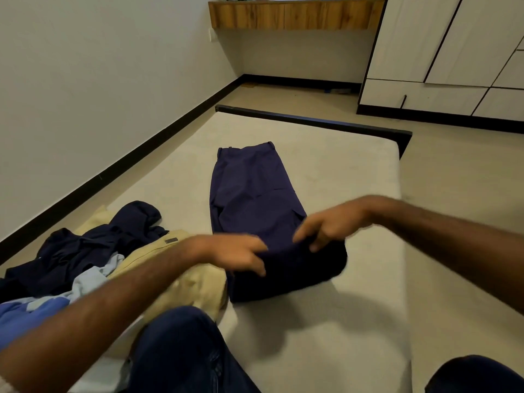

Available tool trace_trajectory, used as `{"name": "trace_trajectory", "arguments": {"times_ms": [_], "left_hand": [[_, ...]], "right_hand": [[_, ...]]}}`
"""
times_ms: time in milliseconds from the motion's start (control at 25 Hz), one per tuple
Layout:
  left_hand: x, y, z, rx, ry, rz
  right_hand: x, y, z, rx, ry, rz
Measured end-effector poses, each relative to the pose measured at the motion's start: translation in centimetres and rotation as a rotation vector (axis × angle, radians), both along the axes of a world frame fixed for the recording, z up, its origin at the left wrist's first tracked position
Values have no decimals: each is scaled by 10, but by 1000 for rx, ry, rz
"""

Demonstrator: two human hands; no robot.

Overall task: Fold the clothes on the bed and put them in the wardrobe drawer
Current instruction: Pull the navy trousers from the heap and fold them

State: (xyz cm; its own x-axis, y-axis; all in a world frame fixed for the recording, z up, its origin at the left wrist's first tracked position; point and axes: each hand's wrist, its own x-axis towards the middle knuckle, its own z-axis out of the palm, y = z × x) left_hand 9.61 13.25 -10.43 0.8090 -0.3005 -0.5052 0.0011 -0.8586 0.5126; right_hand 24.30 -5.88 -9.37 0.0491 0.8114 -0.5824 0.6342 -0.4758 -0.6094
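Pale walls with a black skirting close in a small room, where a bed (pixel 326 171) with a bare grey mattress and a dark frame fills the middle of the view. Navy trousers (pixel 255 194) lie lengthwise on the bed, waistband at the far end, the near end lifted into a fold. The left hand (pixel 235 252) grips the left side of that raised fold, its fingers (pixel 259 269) curled over the cloth. The right hand (pixel 331 225) pinches the right side of the same fold, thumb and fingers closed on the fabric; both hands are motion-blurred. Left of the trousers on the bed lies a heap of unfolded clothes: a dark navy garment (pixel 93 245), a beige garment (pixel 181 279), a light blue piece (pixel 90 279) and a brighter blue one (pixel 25 316). Beyond the bed's far right corner stands a white wardrobe (pixel 442 52) with dark-edged doors and drawers. A wooden shelf (pixel 295 15) hangs on the wall beyond the trousers.
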Motion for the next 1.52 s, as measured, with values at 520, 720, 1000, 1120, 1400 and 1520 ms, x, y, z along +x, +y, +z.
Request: {"name": "trace_trajectory", "arguments": {"times_ms": [520, 720, 1000, 1120, 1400, 1520], "left_hand": [[108, 114, -55, 220, -494, 600], [90, 70, -69, 335, -621, 543], [36, 21, -148, 742, -256, 103], [40, 8, -151, 842, -284, 118], [38, -4, -149, 879, -219, 125], [32, -9, -139, 767, -174, 66]], "right_hand": [[113, 131, -33, 215, -672, -288], [83, 107, -89, 626, -809, -233], [12, 31, -185, 326, -1039, 182], [16, 48, -181, 187, -995, 105], [5, 56, -167, -16, -887, 86], [0, 48, -144, -141, -774, 105]]}}
